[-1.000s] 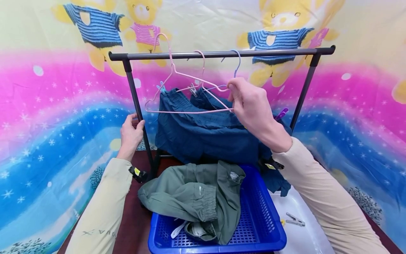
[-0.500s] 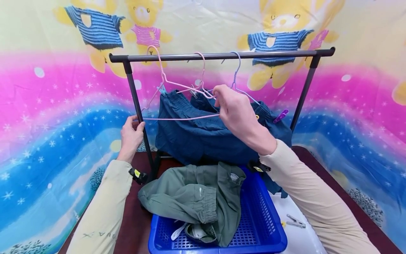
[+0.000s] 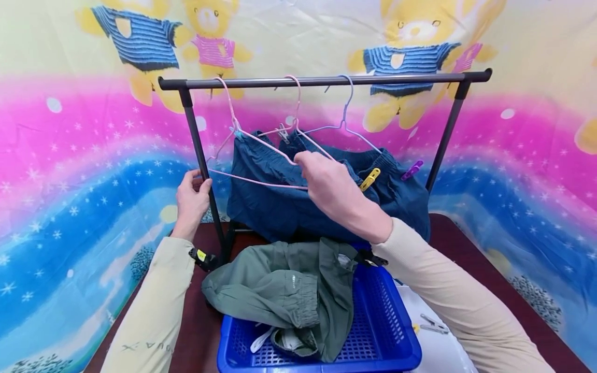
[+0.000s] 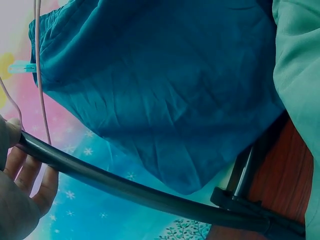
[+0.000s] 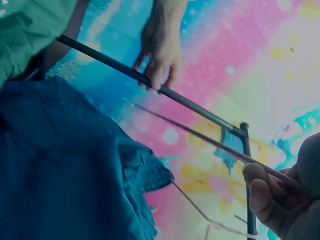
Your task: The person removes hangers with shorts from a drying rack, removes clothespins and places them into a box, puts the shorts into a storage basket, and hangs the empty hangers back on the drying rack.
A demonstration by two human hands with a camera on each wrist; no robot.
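My right hand (image 3: 333, 189) grips a thin pink hanger (image 3: 230, 101) by its right-hand corner. The hanger's hook is over the black rail (image 3: 396, 79) of a clothes rack, near the left end. Its wire frame slants in front of dark blue pants (image 3: 275, 207) with an elastic waist. My left hand (image 3: 192, 199) holds the rack's left post (image 3: 198, 140); in the left wrist view the fingers (image 4: 45, 190) wrap under it. A second pink hanger (image 3: 298, 98) and a blue hanger (image 3: 345, 106) hang further right with the pants. Light blue, grey, yellow (image 3: 370, 179) and purple clips (image 3: 412, 170) sit along the waistband.
A blue basket (image 3: 412, 357) stands in front of the rack, with a green garment (image 3: 270, 280) heaped in it and over its left side. Right of it, a white tray (image 3: 434, 352) holds a grey clothespin (image 3: 434, 325). A patterned curtain (image 3: 513, 171) surrounds the brown table (image 3: 196, 311).
My right hand has moved down and left with the pink hanger, and its hook has come down onto the rail. My left hand has stayed on the post.
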